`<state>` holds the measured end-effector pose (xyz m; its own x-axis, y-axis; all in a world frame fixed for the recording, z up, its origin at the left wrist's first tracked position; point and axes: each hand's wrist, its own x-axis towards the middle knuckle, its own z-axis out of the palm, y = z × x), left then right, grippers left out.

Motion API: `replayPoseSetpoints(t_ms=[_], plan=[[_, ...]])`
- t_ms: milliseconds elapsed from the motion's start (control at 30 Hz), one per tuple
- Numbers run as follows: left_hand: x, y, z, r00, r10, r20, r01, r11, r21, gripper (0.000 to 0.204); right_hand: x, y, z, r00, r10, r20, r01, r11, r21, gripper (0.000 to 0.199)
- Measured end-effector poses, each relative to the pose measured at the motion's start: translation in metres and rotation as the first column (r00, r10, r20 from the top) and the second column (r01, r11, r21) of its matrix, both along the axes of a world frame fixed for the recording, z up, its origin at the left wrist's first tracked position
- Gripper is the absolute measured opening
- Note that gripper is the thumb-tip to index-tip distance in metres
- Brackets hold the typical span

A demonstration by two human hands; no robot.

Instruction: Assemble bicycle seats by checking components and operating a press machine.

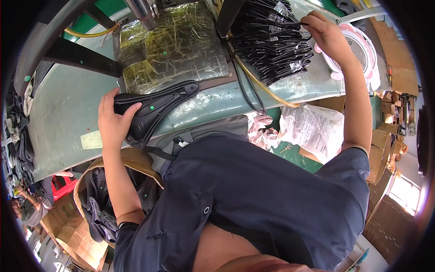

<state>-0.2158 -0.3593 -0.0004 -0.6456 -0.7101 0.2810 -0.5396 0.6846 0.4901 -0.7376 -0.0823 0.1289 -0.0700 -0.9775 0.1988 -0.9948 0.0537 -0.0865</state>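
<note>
My left hand [114,121] is closed on the wide end of a black bicycle saddle [154,108], thumb on top and fingers along its far left side. The saddle lies at the bench's near edge, its narrow nose pointing right. Beyond it is a flat block wrapped in clear and yellowish tape [179,52]. At the far right, my right hand [325,35] pinches the end of a thin black strip, at the right side of a heap of black strips [269,47]. Some strips in the heap carry clear plastic wrapping.
A dark metal press frame [81,56] stands over the bench [59,113] at left. A pink and white fan [355,50] is beside my right forearm. A yellow hose [260,84] crosses the bench. Below left, a carton [131,158] holds more black saddles; a white plastic bag [312,127] lies below right.
</note>
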Motion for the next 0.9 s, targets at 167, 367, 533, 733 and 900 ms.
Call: replayPoseSetpoints(t_ms=[167, 367, 533, 733, 900], plan=[[0.015, -0.006, 0.017, 0.987, -0.144, 0.077, 0.125, 0.97, 0.209, 0.058, 0.01, 0.022, 0.012, 0.942, -0.08, 0.326, 0.138, 0.978, -0.158, 0.02], [0.029, 0.018, -0.006, 0.955, -0.126, -0.268, 0.269, 0.749, 0.605, 0.035, 0.104, 0.044, -0.031, 0.498, -0.248, 0.831, 0.474, 0.88, -0.021, 0.027], [0.011, 0.057, -0.007, 0.942, -0.005, -0.334, 0.28, 0.557, 0.781, 0.032, 0.21, 0.005, -0.073, 0.31, -0.006, 0.951, 0.088, 0.996, -0.023, 0.02], [0.021, 0.078, -0.012, 0.863, -0.057, -0.502, 0.462, 0.491, 0.738, 0.035, 0.253, -0.028, -0.081, 0.542, 0.248, 0.803, -0.275, 0.955, -0.109, 0.027], [0.033, 0.09, -0.014, 0.853, 0.041, -0.52, 0.471, 0.368, 0.802, 0.031, 0.269, -0.033, -0.09, 0.621, 0.322, 0.715, -0.341, 0.932, -0.123, 0.024]])
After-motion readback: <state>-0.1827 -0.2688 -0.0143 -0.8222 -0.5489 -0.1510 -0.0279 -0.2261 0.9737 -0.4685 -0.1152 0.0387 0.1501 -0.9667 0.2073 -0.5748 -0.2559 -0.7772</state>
